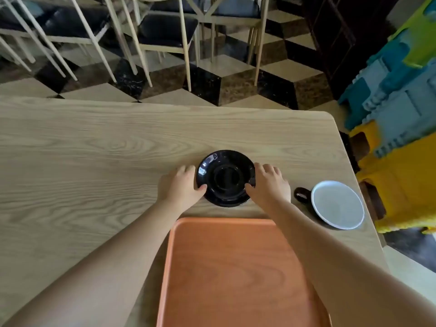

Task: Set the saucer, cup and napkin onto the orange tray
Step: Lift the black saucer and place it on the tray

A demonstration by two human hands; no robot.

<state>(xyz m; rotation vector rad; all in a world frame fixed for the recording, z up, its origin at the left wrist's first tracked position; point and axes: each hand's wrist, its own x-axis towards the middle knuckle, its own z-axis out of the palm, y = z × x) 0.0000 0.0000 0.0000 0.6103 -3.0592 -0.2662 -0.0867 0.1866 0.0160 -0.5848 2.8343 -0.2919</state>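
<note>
While both hands grip the black saucer (226,178) on the worktop (94,149), left hand (180,185) and right hand (270,184) fingers clasping opposite rims, orange tray (236,274) just nearer, cup (335,205) to the right

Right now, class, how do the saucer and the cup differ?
The saucer is all black, flat and held at both sides by the left hand and right hand; the cup is white inside, deeper, has a dark handle and stands untouched. Both rest on the table, off the tray.
</note>
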